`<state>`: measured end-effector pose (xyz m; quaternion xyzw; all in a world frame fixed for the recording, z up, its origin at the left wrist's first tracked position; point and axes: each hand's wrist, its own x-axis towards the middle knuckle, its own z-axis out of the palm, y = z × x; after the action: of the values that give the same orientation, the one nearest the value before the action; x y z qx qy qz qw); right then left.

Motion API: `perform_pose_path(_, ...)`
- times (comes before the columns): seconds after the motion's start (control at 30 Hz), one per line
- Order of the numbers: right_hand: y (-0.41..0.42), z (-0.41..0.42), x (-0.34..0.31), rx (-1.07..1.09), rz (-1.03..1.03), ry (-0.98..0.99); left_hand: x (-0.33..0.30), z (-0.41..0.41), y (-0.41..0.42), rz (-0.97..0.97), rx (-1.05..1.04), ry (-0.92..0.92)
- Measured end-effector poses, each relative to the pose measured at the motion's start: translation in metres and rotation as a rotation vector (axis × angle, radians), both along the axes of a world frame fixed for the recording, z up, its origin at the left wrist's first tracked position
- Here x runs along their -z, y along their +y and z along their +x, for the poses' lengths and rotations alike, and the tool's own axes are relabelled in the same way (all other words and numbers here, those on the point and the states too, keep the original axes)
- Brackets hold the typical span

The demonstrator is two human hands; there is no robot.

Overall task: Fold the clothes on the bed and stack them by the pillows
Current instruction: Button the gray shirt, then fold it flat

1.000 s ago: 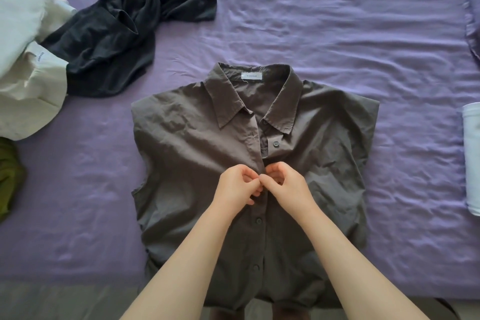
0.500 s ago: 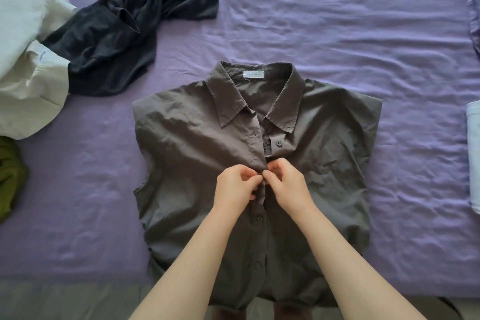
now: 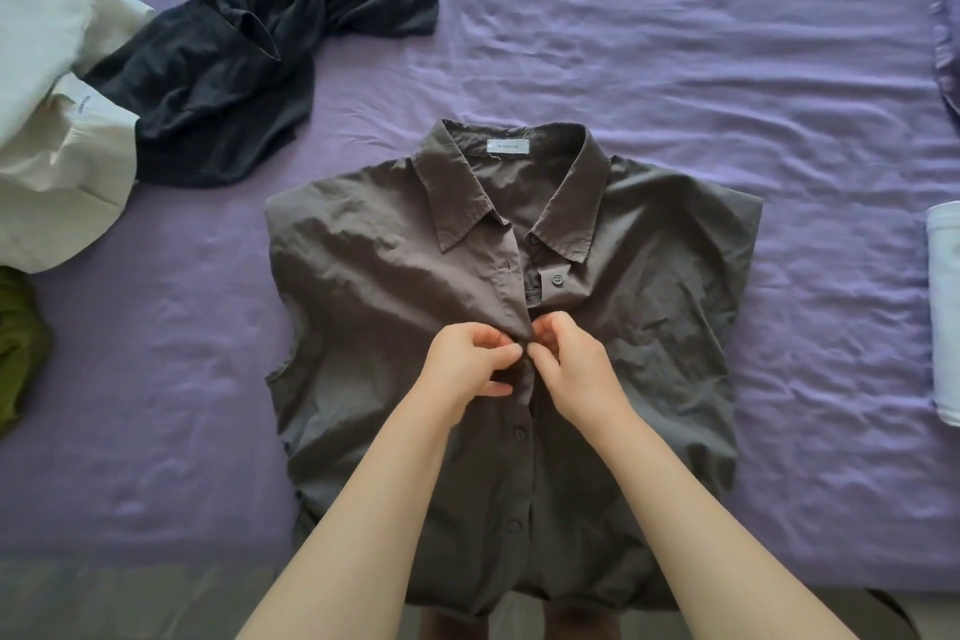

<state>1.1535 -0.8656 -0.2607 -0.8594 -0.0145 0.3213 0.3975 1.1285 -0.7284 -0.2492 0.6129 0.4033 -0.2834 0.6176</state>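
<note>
A grey-brown sleeveless collared shirt [image 3: 384,286] lies face up on the purple bed sheet [image 3: 675,42], collar away from me. My left hand [image 3: 465,361] pinches the left edge of its button placket at chest height. My right hand [image 3: 576,359] pinches the right edge at the same spot, fingertips almost touching the left hand's. The button above my hands [image 3: 557,280] is undone; the buttons below them are fastened. The hem hangs over the bed's near edge.
A crumpled dark navy garment [image 3: 249,62] lies at the upper left beside a cream-white garment [image 3: 52,109]. An olive green garment [image 3: 15,343] sits at the left edge. A folded white item [image 3: 943,307] lies at the right edge.
Both hands have stayed at the placket with small finger movements. The view shifted slightly, so the shirt sits a little higher in the frame.
</note>
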Motion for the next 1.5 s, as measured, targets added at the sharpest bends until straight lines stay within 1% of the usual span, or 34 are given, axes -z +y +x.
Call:
perform_pose_path(0.07,-0.002,0.001,-0.002,0.036,-0.014,-0.028,0.001,0.001,0.002,0.077,0.12,-0.028)
perform_pose_path(0.13,-0.006,0.002,-0.005,0.036,-0.065,-0.088,0.001,0.003,0.003,0.245,0.314,-0.044)
perform_pose_path(0.2,-0.01,0.004,-0.009,0.03,-0.098,-0.2,-0.003,0.007,0.004,0.389,0.431,-0.06)
perform_pose_path(0.23,-0.011,0.007,-0.011,0.052,-0.088,-0.275,-0.005,0.009,0.005,0.444,0.434,-0.08)
perform_pose_path(0.3,-0.013,0.016,-0.015,0.14,-0.044,-0.42,-0.009,0.016,0.006,0.511,0.338,-0.14)
perform_pose_path(0.37,-0.012,0.028,-0.015,0.184,-0.028,-0.491,-0.011,0.028,0.007,0.542,0.242,-0.19)
perform_pose_path(0.43,-0.009,0.039,-0.011,0.129,-0.058,-0.472,-0.009,0.042,0.006,0.593,0.276,-0.205)
perform_pose_path(0.5,-0.004,0.044,-0.004,0.032,-0.123,-0.412,-0.003,0.055,0.005,0.638,0.341,-0.194)
perform_pose_path(0.63,0.001,0.044,0.008,-0.118,-0.237,-0.386,0.011,0.074,0.0,0.676,0.39,-0.141)
perform_pose_path(0.77,-0.002,0.045,0.015,-0.217,-0.265,-0.408,0.021,0.085,-0.006,0.72,0.441,-0.053)
perform_pose_path(0.97,0.002,0.05,0.015,-0.392,-0.398,-0.514,0.022,0.087,-0.006,0.801,0.475,-0.044)
perform_pose_path(1.03,0.004,0.051,0.013,-0.414,-0.417,-0.506,0.021,0.084,-0.006,0.815,0.475,-0.042)
perform_pose_path(1.17,0.004,0.05,0.013,-0.469,-0.452,-0.473,0.022,0.084,-0.01,0.779,0.51,-0.009)
perform_pose_path(1.23,0.005,0.049,0.013,-0.466,-0.469,-0.48,0.022,0.086,-0.011,0.778,0.512,0.012)
perform_pose_path(1.3,0.007,0.05,0.014,-0.455,-0.479,-0.456,0.02,0.088,-0.01,0.799,0.522,-0.007)
perform_pose_path(1.37,0.007,0.051,0.013,-0.398,-0.424,-0.423,0.017,0.087,-0.008,0.816,0.514,-0.042)
perform_pose_path(1.43,0.008,0.053,0.008,-0.317,-0.342,-0.423,0.014,0.084,-0.004,0.793,0.454,-0.053)
perform_pose_path(1.5,0.01,0.058,0.001,-0.236,-0.269,-0.435,0.01,0.077,0.001,0.697,0.323,-0.072)
